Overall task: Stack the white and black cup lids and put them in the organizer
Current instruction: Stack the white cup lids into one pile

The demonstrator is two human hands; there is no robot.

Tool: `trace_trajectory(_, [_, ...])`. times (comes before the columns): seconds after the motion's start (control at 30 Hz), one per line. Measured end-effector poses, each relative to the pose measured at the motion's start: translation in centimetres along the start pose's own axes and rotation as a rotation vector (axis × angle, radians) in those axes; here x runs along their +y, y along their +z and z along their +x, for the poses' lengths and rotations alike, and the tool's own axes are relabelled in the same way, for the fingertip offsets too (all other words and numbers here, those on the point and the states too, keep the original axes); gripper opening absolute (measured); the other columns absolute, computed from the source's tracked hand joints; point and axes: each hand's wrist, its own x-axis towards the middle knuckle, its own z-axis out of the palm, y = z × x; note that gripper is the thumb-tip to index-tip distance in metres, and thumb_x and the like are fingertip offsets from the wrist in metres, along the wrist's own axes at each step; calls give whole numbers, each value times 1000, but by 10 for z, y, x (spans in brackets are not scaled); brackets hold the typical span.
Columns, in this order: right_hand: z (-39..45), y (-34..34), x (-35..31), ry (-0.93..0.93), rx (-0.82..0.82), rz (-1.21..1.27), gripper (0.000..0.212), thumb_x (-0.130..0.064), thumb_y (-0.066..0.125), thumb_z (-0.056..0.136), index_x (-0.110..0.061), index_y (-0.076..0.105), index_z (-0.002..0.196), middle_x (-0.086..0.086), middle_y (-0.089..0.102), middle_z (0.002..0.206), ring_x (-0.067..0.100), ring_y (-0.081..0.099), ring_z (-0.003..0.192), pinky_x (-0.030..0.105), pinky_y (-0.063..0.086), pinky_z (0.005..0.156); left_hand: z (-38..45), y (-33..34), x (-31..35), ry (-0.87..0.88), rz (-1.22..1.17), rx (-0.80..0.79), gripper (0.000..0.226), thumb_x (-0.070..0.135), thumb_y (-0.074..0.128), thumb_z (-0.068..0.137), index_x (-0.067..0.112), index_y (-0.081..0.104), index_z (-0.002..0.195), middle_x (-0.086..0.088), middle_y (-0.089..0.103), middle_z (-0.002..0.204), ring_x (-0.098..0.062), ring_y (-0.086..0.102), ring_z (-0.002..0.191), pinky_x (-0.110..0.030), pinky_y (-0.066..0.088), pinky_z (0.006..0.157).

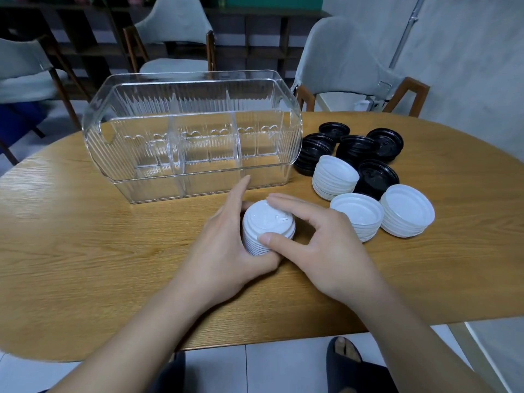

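Note:
A stack of white cup lids (266,222) sits tilted at the table's middle, held from both sides. My left hand (226,245) wraps its left and lower side. My right hand (320,245) pinches its top and right rim with thumb and fingers. Behind it stands the clear plastic organizer (119,154), ribbed, with three compartments that hold nothing. To the right lie three more white lid stacks (334,177) (357,214) (407,211), undersides up. Several black lid stacks (314,151) (384,143) (375,177) lie behind them.
The oval wooden table (85,251) has bare room on its left and front. Grey padded chairs (340,63) stand beyond the far edge. My sandalled foot (344,355) shows on the tiled floor below the near edge.

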Motion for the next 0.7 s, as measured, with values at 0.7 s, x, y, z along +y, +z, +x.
trace_trajectory(0.7, [-11, -20, 6, -229, 252, -378, 38, -37, 74, 105, -18, 74, 138, -8, 70, 139, 10, 59, 136, 36, 44, 119, 1, 2, -1, 117, 22, 63, 85, 74, 83, 83, 39, 56, 156, 28, 62, 147, 7, 55, 139, -17, 42, 115])
